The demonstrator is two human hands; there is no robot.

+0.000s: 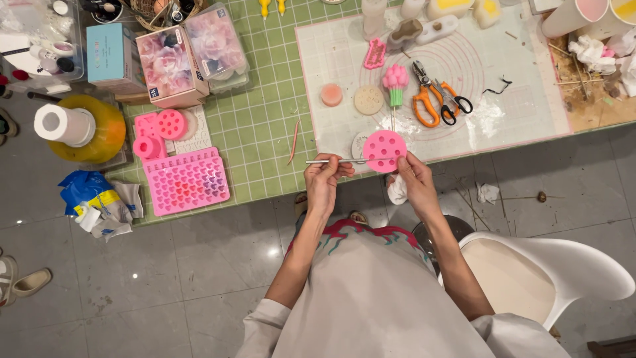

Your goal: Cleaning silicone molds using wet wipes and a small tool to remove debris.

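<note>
While the left hand (326, 178) pinches a thin metal tool (334, 161) in closed fingers, the right hand (412, 174) grips the lower edge of a round pink mould (384, 150), fingers closed on it. This mould is a flat disc of bright pink, soft-looking material, with a ring of small round hollows across its face. It is held just above the near edge of the bench (265, 126), over the pale work mat (523, 106), and the tool lies level with its tip meeting the disc's left side. A bit of white cloth (397, 191) shows under the right hand.

Just beyond the mould on the mat stand a pink flower-shaped piece on a green stem (395, 84), a beige disc (368, 100) and a small peach-coloured round (331, 95). Orange-handled pliers (424, 99) and small black-handled scissors (457, 99) lie to the right of these, touching each other. A thin pink stick (293, 142) rests on the green grid to the left of the hands. Farther left lie a pink tray of heart-shaped hollows (186, 181) and other pink moulds (159, 129), with a floral box (171, 65) behind them. A yellow jug with a white roll (79, 127) sits at the far left. Nothing lies between the hands and the mould. A white chair (550, 272) stands at the person's right, on the grey tiled floor (165, 285).
</note>
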